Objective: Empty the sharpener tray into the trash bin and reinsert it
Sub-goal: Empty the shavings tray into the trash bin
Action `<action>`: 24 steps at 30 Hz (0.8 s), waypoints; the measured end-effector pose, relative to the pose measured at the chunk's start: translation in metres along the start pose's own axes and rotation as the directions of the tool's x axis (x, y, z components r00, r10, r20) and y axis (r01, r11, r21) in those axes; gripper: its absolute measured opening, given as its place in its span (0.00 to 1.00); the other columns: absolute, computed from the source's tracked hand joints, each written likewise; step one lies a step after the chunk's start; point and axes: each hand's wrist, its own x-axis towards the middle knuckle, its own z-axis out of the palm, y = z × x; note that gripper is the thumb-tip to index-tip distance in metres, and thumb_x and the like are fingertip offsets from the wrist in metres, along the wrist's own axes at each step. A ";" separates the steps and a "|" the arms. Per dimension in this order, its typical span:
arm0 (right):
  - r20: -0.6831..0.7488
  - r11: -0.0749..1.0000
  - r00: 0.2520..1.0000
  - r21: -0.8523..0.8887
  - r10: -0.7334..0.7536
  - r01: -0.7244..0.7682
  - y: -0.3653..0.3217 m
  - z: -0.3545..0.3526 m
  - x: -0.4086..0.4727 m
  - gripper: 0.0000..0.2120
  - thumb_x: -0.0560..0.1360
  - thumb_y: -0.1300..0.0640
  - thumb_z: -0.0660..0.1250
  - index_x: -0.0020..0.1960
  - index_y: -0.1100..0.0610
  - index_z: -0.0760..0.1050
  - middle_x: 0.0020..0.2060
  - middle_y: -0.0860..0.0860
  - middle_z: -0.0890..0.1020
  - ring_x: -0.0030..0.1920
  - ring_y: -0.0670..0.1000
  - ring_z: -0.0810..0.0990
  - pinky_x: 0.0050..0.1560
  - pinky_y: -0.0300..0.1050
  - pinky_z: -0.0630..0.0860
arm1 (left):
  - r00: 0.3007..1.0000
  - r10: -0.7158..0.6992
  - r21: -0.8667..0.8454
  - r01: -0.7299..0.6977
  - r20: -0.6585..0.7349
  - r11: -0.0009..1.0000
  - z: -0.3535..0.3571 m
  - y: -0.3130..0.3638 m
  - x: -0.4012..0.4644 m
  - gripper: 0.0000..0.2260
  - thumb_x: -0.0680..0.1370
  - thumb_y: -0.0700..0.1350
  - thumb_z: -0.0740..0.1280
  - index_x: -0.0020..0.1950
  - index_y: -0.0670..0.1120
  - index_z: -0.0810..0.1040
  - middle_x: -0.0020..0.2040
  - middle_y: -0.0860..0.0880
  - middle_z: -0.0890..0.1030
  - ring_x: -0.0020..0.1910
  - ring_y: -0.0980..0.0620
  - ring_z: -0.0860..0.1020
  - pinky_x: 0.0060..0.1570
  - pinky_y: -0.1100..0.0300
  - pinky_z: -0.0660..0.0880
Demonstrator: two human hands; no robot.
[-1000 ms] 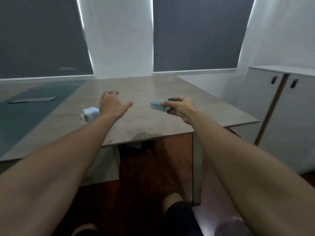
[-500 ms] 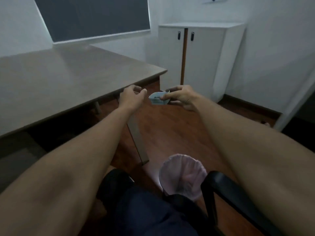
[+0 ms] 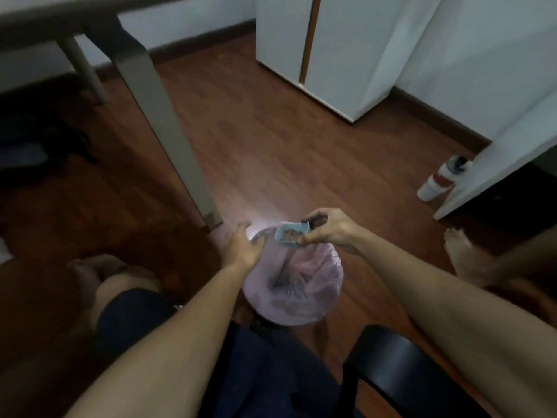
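The small light-blue sharpener tray (image 3: 291, 234), with brownish shavings inside, is pinched in my right hand (image 3: 327, 229) just above the far rim of the trash bin (image 3: 304, 297). The bin stands on the floor and is lined with a pale pink bag. My left hand (image 3: 242, 247) rests on the bin's left rim, fingers curled over the bag's edge. The sharpener body is out of view.
A grey table leg (image 3: 168, 125) rises left of the bin. A white cabinet (image 3: 334, 52) stands at the back, a white-and-red bottle (image 3: 441, 179) on the wood floor at right. A black chair arm (image 3: 407, 366) sits near right. A bare foot (image 3: 461, 254) is at right.
My view has swung from the tabletop down to the floor. My right hand carried the tray down to the bin, and my left hand dropped onto the bin's rim.
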 end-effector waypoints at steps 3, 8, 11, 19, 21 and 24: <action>0.037 0.988 0.997 -0.141 0.072 -0.066 0.046 0.016 0.019 0.20 0.59 0.68 0.83 0.48 0.60 0.81 0.41 0.54 0.83 0.41 0.50 0.82 0.43 0.35 0.81 | 0.974 -0.222 -0.056 0.224 0.044 0.973 0.036 -0.036 0.011 0.33 0.72 0.49 0.70 0.75 0.49 0.63 0.67 0.37 0.73 0.65 0.35 0.73 0.62 0.50 0.71; 0.056 0.920 0.991 -0.383 0.120 -0.089 0.087 0.047 0.038 0.26 0.55 0.58 0.85 0.51 0.56 0.82 0.45 0.53 0.85 0.45 0.50 0.84 0.48 0.43 0.82 | 0.910 -0.409 -0.119 0.414 0.063 0.903 0.058 -0.058 0.025 0.25 0.76 0.44 0.67 0.71 0.43 0.66 0.67 0.35 0.73 0.65 0.34 0.73 0.62 0.48 0.72; 0.078 0.857 0.987 -0.508 0.138 -0.080 0.094 0.065 0.052 0.27 0.61 0.54 0.82 0.58 0.58 0.80 0.50 0.50 0.84 0.46 0.47 0.81 0.41 0.31 0.76 | 0.919 -0.390 -0.036 0.392 0.054 0.919 0.063 -0.068 0.041 0.17 0.78 0.41 0.63 0.67 0.44 0.74 0.63 0.38 0.78 0.61 0.36 0.77 0.60 0.48 0.75; 0.067 0.681 0.992 -0.732 0.109 -0.026 0.091 0.091 0.093 0.20 0.72 0.45 0.71 0.59 0.55 0.78 0.50 0.51 0.83 0.48 0.50 0.81 0.48 0.43 0.76 | 0.949 -0.315 -0.006 0.315 0.005 0.949 0.057 -0.076 0.057 0.16 0.77 0.38 0.61 0.62 0.48 0.79 0.60 0.39 0.81 0.58 0.36 0.79 0.57 0.50 0.76; 0.053 0.681 0.992 -0.732 0.113 -0.038 0.091 0.095 0.099 0.21 0.73 0.46 0.71 0.61 0.56 0.78 0.52 0.52 0.83 0.51 0.51 0.81 0.52 0.45 0.79 | 0.949 -0.314 -0.007 0.314 -0.002 0.949 0.055 -0.076 0.058 0.17 0.77 0.38 0.60 0.64 0.48 0.78 0.61 0.39 0.81 0.59 0.37 0.79 0.58 0.50 0.76; 0.043 0.692 0.993 -0.721 0.106 -0.043 0.090 0.103 0.103 0.23 0.72 0.47 0.73 0.62 0.58 0.77 0.56 0.53 0.82 0.55 0.53 0.81 0.57 0.46 0.78 | 0.948 -0.318 -0.005 0.318 -0.010 0.948 0.052 -0.075 0.061 0.18 0.77 0.39 0.61 0.66 0.48 0.77 0.62 0.39 0.80 0.61 0.37 0.78 0.59 0.50 0.76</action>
